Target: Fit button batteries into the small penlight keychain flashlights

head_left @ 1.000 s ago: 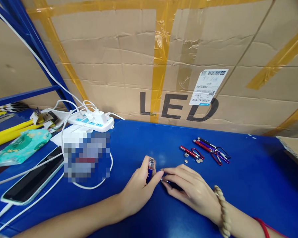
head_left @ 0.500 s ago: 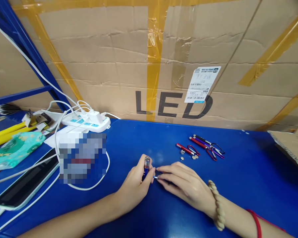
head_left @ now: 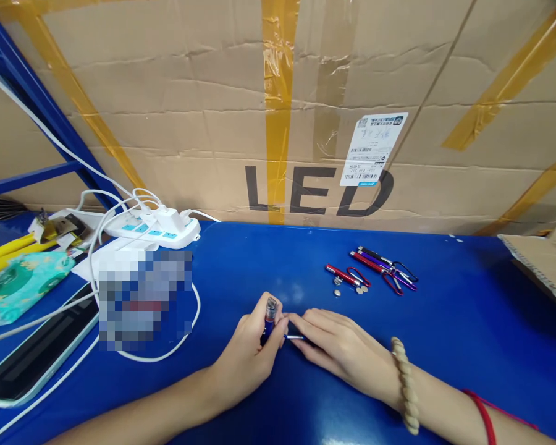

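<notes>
My left hand [head_left: 248, 346] is closed around a small blue keychain flashlight [head_left: 269, 322], held upright with its silver end up. A slim blue clip with a silver bar [head_left: 294, 337] sticks out to the right from beside my left thumb. My right hand [head_left: 338, 343] is closed loosely about this clip, its index fingertip reaching the left fingers. The far end of the clip is hidden by the fingers. Beyond my hands lies a red keychain flashlight [head_left: 341, 274] with a red clip. Button cells [head_left: 361, 290] and a small silver part [head_left: 337, 280] lie by it.
More keychain flashlights [head_left: 375, 262] with clips lie at the back right. A large cardboard box [head_left: 189, 142] stands behind the blue table [head_left: 250, 259]. To the left are a power strip [head_left: 180, 233], white cables, a phone [head_left: 41, 346] and a green tissue pack [head_left: 23, 284].
The view has shifted slightly. More of the clip's silver bar shows between my hands, and my right index finger has moved closer to the left thumb. My left hand still holds the flashlight.
</notes>
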A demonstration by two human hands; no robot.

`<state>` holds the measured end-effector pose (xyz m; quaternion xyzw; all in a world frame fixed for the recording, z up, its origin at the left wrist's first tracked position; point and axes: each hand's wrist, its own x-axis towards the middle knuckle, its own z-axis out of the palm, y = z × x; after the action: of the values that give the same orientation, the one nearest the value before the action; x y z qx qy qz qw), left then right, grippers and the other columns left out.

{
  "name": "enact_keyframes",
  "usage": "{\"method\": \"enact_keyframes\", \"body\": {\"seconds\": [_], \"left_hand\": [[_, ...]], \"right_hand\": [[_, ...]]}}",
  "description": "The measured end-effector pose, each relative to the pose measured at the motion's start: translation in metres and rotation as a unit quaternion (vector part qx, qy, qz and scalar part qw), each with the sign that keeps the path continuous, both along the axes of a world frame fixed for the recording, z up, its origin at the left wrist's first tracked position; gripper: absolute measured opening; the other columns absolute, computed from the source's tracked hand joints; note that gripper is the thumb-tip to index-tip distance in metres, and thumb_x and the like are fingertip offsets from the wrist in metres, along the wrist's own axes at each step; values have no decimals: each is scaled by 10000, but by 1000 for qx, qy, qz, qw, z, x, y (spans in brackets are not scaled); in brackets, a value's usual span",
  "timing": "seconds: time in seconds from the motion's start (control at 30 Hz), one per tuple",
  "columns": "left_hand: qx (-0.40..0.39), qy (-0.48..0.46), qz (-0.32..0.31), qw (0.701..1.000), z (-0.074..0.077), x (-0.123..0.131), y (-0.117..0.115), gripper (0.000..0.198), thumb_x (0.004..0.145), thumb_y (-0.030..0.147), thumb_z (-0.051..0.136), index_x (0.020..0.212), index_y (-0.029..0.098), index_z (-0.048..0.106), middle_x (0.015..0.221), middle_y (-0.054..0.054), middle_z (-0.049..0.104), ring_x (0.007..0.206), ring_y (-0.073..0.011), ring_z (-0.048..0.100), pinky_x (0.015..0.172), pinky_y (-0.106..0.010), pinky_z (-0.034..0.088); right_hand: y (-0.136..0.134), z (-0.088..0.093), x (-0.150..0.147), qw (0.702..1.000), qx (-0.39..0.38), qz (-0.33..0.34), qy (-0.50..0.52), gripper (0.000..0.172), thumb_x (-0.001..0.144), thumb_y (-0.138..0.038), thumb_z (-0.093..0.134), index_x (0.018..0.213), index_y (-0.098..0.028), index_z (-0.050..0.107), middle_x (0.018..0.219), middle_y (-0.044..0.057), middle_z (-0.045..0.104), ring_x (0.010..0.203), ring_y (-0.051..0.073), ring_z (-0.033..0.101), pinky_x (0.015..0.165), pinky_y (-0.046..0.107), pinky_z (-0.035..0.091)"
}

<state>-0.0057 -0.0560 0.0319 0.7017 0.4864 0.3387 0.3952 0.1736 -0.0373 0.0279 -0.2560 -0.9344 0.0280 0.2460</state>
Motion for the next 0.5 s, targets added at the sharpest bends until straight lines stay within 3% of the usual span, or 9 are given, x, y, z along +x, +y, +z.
{"method": "enact_keyframes", "body": {"seconds": [0.2, 0.5], "left_hand": [[-14, 16, 8, 1000, 1, 1, 1, 153, 896, 272, 355, 752, 227, 330, 643, 46, 416, 566, -127, 403, 540, -252, 327], [8, -4, -3, 1000, 1, 1, 2, 191, 894, 231, 373, 714, 230, 310, 619, 61, 387, 541, -110, 383, 527, -228, 325]], "right_hand": [[2, -1, 0, 998, -53, 8, -26, 357, 988, -267, 273, 1042, -107, 587, 791, 75, 646, 726, 168, 628, 699, 288, 540], [0, -1, 2, 999, -49, 11, -14, 328, 980, -257, 310, 1073, -106, 587, 745, 54, 632, 669, 160, 620, 644, 282, 530]]}}
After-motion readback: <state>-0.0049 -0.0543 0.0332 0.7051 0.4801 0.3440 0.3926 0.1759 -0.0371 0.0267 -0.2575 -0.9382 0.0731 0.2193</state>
